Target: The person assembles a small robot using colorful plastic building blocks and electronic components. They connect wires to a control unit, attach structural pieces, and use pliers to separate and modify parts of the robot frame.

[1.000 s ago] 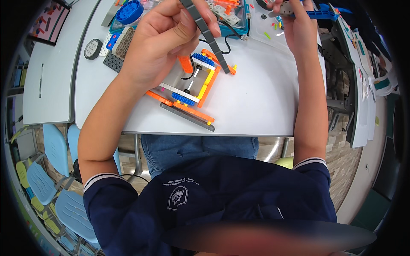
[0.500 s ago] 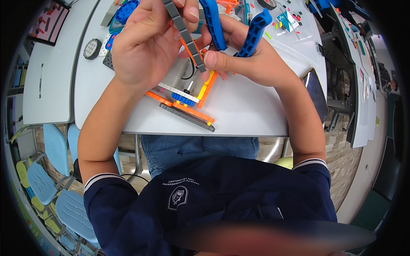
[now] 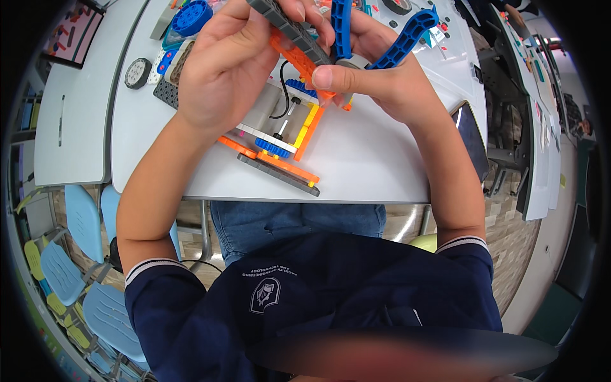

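Above the table, both my hands hold one assembly of plastic construction-kit parts. The fingers of my left hand (image 3: 219, 73) are closed around a dark grey beam (image 3: 294, 32) with an orange piece (image 3: 291, 52) along its underside. My right hand (image 3: 391, 86) grips the other end, its thumb pressed near the beam's lower tip. Two curved blue arms (image 3: 407, 39) spread upward from a light grey hub in the right hand; how they join the beam is hidden. Under the hands lies a built frame with a blue gear (image 3: 272, 148), a yellow-and-orange upright (image 3: 308, 132) and a long grey beam (image 3: 280, 175).
A black wheel (image 3: 137, 73) and a blue wheel (image 3: 191, 18) lie on the left of the white table (image 3: 375, 169). A dark phone-like slab (image 3: 470, 137) rests at its right edge. Small loose parts are scattered at the far right. Light blue chairs (image 3: 83, 213) stand at lower left.
The held assembly has tilted, the grey beam now slanting more, with more of the orange piece showing. The blue arms have shifted right. The frame on the table has not moved.
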{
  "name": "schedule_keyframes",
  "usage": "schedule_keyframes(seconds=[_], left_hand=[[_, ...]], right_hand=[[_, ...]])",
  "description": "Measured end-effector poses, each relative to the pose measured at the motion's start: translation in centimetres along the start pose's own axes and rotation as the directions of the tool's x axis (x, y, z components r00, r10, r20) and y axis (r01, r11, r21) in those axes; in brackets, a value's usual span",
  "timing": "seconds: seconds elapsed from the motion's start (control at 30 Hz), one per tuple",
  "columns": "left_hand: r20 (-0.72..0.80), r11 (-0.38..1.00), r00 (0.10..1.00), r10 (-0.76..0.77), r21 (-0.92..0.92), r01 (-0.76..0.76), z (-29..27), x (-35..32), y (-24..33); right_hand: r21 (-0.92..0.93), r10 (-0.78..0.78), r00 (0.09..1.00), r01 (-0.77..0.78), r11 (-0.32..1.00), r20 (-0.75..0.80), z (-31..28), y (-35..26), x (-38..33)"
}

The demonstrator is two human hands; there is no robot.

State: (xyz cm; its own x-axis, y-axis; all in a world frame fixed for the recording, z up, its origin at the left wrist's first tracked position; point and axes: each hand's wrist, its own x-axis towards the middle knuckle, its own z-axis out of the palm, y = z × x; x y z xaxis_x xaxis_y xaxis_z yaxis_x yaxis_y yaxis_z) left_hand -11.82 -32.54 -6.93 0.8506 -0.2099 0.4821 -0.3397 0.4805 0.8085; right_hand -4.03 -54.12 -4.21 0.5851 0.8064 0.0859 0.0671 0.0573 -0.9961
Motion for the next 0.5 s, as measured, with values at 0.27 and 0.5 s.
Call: schedule_keyframes(seconds=[0.27,0.5], left_hand=[[0.104,0.998,0.994,0.027,-0.064,-0.021,0.3,0.9,-0.5],[-0.093,0.93,0.996,-0.001,-0.365,-0.033,2.7,1.0,-0.4]], right_hand=[[-0.011,0.046,0.999,-0.046,0.999,-0.015,-0.3,-0.1,-0.1],[-0.015,0.052,0.998,-0.052,0.999,-0.035,-0.4,0.2,0.0]])
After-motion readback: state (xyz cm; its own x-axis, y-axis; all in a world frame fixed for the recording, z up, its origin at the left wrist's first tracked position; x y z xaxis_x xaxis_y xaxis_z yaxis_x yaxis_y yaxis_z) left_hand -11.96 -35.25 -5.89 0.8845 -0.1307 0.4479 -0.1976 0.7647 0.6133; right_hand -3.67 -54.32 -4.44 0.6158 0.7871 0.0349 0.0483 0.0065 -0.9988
